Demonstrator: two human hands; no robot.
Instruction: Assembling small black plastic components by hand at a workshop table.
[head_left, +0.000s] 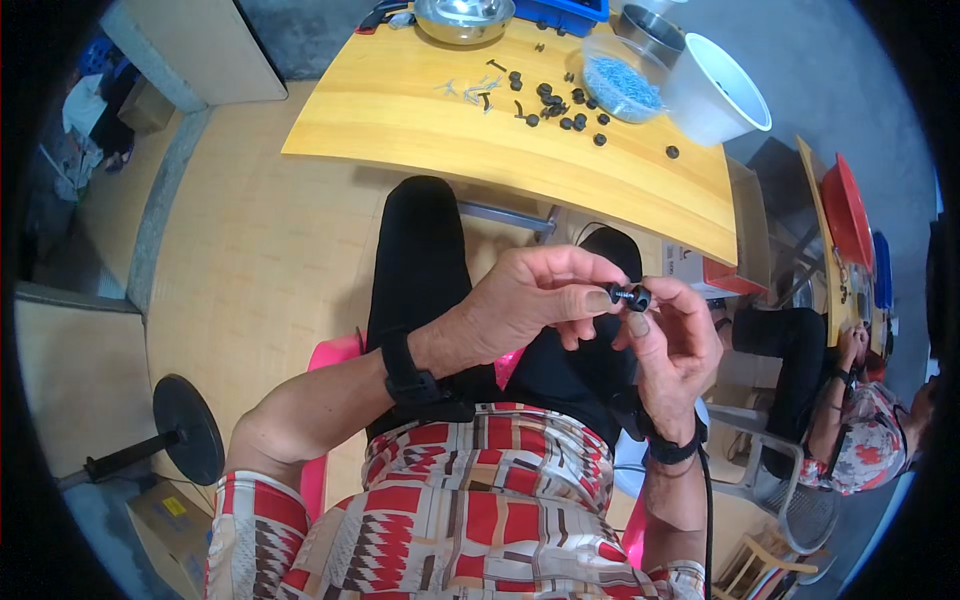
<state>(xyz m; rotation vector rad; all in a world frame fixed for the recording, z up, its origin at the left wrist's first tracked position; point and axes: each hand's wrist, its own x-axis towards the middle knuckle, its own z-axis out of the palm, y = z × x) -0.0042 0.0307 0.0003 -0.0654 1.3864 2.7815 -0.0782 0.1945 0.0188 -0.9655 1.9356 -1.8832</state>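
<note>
Over my lap, my left hand [515, 305] and my right hand [675, 340] meet with fingertips pinched. My right thumb and finger grip a small round black knob [640, 298]. Between thumb and forefinger, my left hand pinches a small dark piece with a short metal screw shank [622, 294] that points at the knob and seems to touch it. Fingertips partly cover both pieces. Beyond my knees, several similar black knobs [580, 122] lie loose on the yellow wooden table [400, 120], beside a scatter of thin silver pins [470, 92].
On the table stand a clear bowl of blue pieces [622, 82], a white bucket [710, 95], a metal bowl [465, 22], a metal pot [652, 35] and a blue tray [570, 14]. At right, another person [865, 440] sits at a second table with a red basin [845, 210].
</note>
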